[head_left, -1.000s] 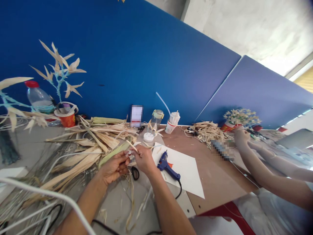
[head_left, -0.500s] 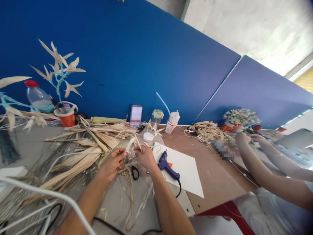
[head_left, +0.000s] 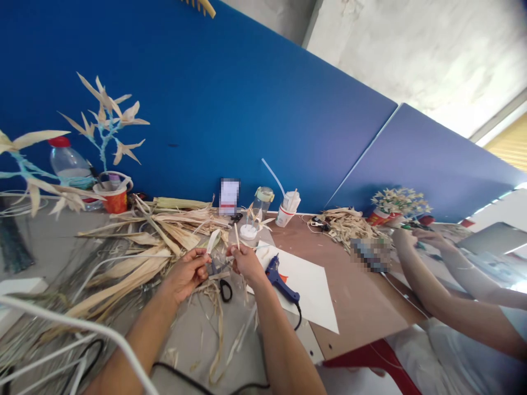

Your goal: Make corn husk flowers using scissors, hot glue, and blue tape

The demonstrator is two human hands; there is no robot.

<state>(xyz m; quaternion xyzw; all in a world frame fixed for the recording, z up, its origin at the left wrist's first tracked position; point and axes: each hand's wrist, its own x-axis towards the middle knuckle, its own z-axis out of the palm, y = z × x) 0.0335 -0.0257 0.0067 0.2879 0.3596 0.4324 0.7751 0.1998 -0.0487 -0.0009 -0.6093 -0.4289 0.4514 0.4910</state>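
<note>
My left hand [head_left: 190,273] pinches a small pale husk petal [head_left: 213,241] that points upward between thumb and finger. To its right, the fingers of my right hand [head_left: 248,264] are closed on a thin pale stick [head_left: 236,235], held nearly upright. A narrow gap separates the two hands. Black-handled scissors [head_left: 225,291] lie just below them, partly covered by husk scraps. Beside my right wrist, a blue glue gun [head_left: 282,278] rests on a white sheet [head_left: 317,296]. Behind the hands stands a husk flower [head_left: 260,220] by a round white lid [head_left: 248,232].
Dried corn husks [head_left: 135,263] spread across the left side, near a white bent tube [head_left: 82,323]. At the back are a phone [head_left: 229,196], a bottle [head_left: 262,201] and a paper cup [head_left: 284,215]. A co-worker's arms [head_left: 428,285] reach in from the right.
My hands have drawn slightly apart. The petal and the stick, close together before, now stand separate, and the stick is more upright. The view has shifted a little.
</note>
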